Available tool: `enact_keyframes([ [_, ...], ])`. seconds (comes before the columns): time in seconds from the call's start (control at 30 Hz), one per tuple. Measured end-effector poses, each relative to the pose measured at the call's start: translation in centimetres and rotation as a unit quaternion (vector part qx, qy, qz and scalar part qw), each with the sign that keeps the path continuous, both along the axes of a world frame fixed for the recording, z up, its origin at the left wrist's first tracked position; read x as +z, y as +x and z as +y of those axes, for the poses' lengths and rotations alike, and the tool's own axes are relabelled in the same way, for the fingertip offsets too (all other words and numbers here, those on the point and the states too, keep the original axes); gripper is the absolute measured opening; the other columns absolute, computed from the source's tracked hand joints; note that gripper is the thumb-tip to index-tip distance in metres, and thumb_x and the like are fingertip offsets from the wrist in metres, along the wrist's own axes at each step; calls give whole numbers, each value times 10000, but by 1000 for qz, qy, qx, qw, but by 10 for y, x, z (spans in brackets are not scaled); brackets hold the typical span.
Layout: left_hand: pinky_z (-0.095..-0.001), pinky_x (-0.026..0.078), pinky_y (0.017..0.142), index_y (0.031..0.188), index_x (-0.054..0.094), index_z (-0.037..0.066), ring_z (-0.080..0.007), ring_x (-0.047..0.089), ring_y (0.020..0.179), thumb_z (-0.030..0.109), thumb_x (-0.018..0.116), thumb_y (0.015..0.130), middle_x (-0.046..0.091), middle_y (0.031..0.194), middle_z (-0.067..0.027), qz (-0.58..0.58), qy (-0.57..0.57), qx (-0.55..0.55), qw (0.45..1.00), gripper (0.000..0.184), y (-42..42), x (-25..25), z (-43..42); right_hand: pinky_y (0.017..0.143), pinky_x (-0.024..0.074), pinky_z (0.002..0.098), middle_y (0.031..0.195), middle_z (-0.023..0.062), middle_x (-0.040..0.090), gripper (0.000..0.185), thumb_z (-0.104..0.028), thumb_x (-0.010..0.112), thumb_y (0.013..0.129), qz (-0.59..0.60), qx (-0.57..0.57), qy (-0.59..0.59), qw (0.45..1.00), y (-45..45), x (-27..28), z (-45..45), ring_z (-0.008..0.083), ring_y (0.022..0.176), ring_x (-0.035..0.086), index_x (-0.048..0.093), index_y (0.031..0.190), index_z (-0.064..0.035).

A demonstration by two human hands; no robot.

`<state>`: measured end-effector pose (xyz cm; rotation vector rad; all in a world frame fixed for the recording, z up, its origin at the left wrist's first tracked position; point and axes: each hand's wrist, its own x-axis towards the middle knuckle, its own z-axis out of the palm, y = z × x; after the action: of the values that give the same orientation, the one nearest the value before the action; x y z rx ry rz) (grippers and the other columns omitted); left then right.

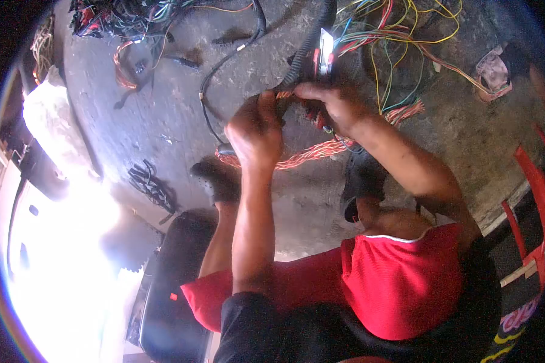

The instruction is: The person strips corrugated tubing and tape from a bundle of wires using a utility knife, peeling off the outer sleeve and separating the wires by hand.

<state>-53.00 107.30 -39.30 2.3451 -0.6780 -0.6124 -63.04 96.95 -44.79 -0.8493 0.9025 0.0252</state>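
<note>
My left hand (255,130) is closed around a short stretch of orange-and-dark twisted wire (283,95), beside the lower end of a black corrugated conduit (303,51). Thumb against the same wire, my right hand (339,109) is closed too; its fingers are partly hidden in shadow. Dark and red wire ends (318,121) hang beneath it. Just above the right hand is a bright, glaring narrow object with red sides (325,51), whose kind I cannot make out. Below both hands runs a red-and-white twisted wire bundle (315,154).
Loose coloured wires (399,36) spread at the upper right, and a dark wire tangle (127,15) lies upper left. A black cable (206,85) curves across the grey floor (175,115). Black wires (151,184) lie at left, near strong glare. Red strips (533,187) hang at right.
</note>
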Motion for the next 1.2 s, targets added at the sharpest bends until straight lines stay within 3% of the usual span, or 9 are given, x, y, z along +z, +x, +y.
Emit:
enact_keyframes([
  [0.07,-344,445,490,760,658,-7,-243,591,477,194,516,900,599,571,-147,47,-1,33,998,283,9,1,-5,477,444,292,608,19,586,222,-261,665,758,-31,-12,54,998,0,-2,-3,131,510,557,682,783,-41],
  [0.23,-310,439,501,777,650,-45,-161,568,486,231,537,890,585,548,-128,150,20,50,987,319,26,-3,-2,374,398,246,631,33,593,240,-272,648,782,-45,-28,-5,999,6,-21,6,109,459,527,651,819,-35],
  [0.43,-260,470,637,947,653,-29,-116,586,690,165,691,798,662,782,-61,265,-3,-6,964,247,41,13,9,380,415,269,623,29,607,270,-307,714,726,-54,-48,-41,997,10,-7,-11,115,429,519,658,763,-45],
  [0.57,-257,464,661,1053,606,-37,-116,567,727,221,680,741,646,837,-52,381,23,-125,916,411,75,2,23,461,471,266,742,46,649,257,-270,709,735,-176,-106,-145,968,8,-24,-26,117,604,601,663,844,-42],
  [0.63,-257,467,665,1016,617,-33,-119,570,729,196,688,700,645,842,-57,423,122,-170,882,396,83,8,27,542,503,280,823,50,664,264,-231,708,733,-169,-113,-7,979,1,-22,-27,127,727,622,661,902,-34],
  [0.8,-255,462,678,1042,598,-37,-131,574,736,49,669,783,639,826,-88,334,49,-220,915,282,70,10,27,631,523,283,918,70,634,287,-165,638,801,-213,-172,-9,962,-3,-11,-22,146,787,618,599,1040,-9],
  [1.03,-302,475,696,926,600,-59,-179,588,753,78,607,830,614,804,-106,107,-72,-288,949,167,29,5,34,458,500,244,805,51,624,246,-89,687,765,-94,-157,-37,982,-15,15,-3,138,678,625,581,978,-23],
  [1.1,-304,462,652,875,594,-54,-173,576,716,89,617,828,605,770,-93,50,-100,-327,939,153,31,1,30,400,409,246,704,31,625,307,-347,721,749,-61,-76,-171,980,-18,16,5,93,446,515,637,838,-65],
  [1.2,-296,434,581,832,602,-48,-169,549,641,104,659,802,580,709,-91,67,-112,-317,939,164,36,6,33,374,394,227,636,14,601,305,-354,730,738,-87,-102,-181,974,-13,27,14,86,414,495,642,787,-66],
])
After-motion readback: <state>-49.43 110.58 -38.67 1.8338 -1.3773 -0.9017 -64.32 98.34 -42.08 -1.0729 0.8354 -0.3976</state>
